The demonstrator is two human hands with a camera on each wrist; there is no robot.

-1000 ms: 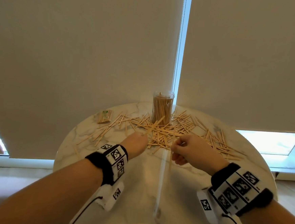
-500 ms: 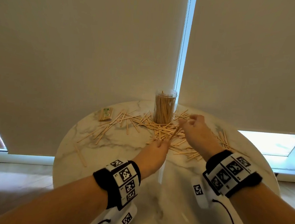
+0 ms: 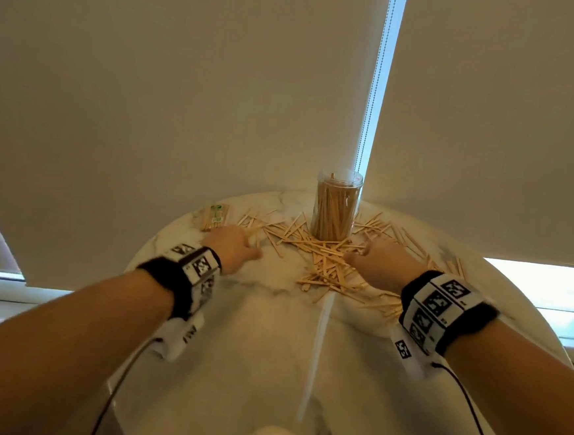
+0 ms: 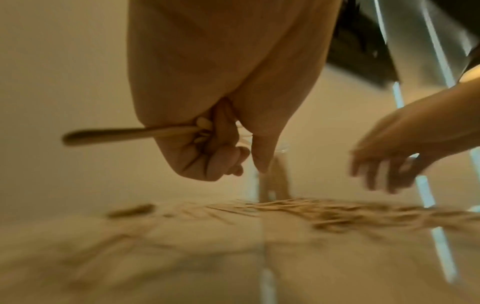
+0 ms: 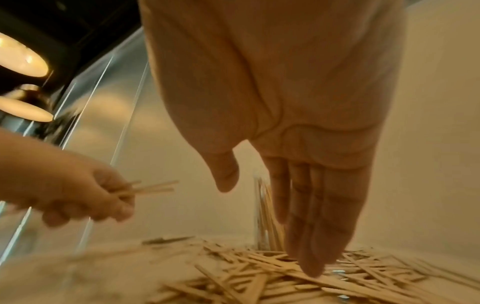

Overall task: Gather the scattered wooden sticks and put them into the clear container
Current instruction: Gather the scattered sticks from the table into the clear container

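A clear container [image 3: 337,207], packed with upright wooden sticks, stands at the back of the round marble table [image 3: 269,336]. Loose sticks [image 3: 323,258] lie scattered in front of it and to both sides. My left hand [image 3: 238,246] hovers over the sticks on the left, its fingers curled round a few sticks [image 4: 130,133] that poke out sideways [image 5: 153,188]. My right hand [image 3: 375,255] is over the pile just right of the container. Its fingers [image 5: 311,246] are straight and point down, with the tips touching the pile [image 5: 285,277].
A small packet of sticks [image 3: 215,217] lies at the back left of the table. Roller blinds hang close behind the table, with a bead chain [image 3: 373,104] above the container. The table's curved edge [image 3: 145,257] runs close to my left wrist.
My left hand has swung left from the pile's front to the left-side sticks. My right hand has come down from beside the container onto the pile and has opened.
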